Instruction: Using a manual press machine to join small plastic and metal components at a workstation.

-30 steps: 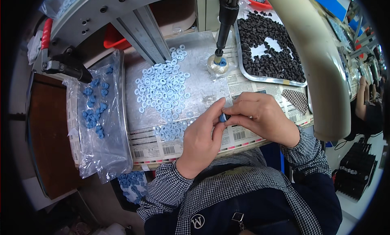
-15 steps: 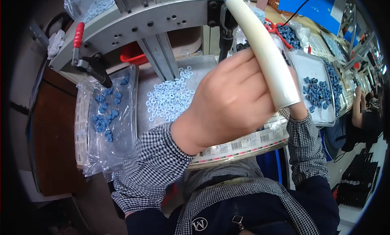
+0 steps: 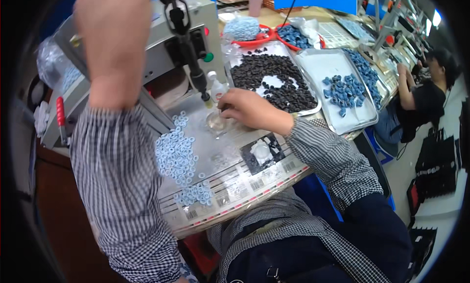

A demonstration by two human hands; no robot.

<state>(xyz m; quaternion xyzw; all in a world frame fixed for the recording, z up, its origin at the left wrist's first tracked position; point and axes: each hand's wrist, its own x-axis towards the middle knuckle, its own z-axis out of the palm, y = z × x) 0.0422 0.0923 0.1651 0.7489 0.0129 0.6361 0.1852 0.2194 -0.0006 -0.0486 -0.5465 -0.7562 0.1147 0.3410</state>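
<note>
My left hand (image 3: 115, 33) is raised at the upper left, blurred, with its fingers cut off by the frame's top. What it grips, if anything, is hidden. Over the table, my right hand (image 3: 252, 110) has its fingers curled together beside a small clear round dish (image 3: 215, 122). Whatever sits between those fingertips is too small to make out. Just above the dish, the black plunger (image 3: 198, 80) of a press points down with a yellowish tip. A small clear bottle (image 3: 218, 89) with a white cap stands behind my right fingers. Many pale blue rings (image 3: 176, 153) lie loose left of the dish.
A tray of black parts (image 3: 311, 104) and a tray of blue parts (image 3: 338, 119) stand to the right. Behind them are red bowls (image 3: 267, 35). A red-handled clamp (image 3: 60, 114) is at left. Another person (image 3: 426, 89) works at far right.
The view has swung right. My left hand has moved up and left from the middle, where it was closed round a white lever handle; that handle is out of sight now. My right hand has come into view.
</note>
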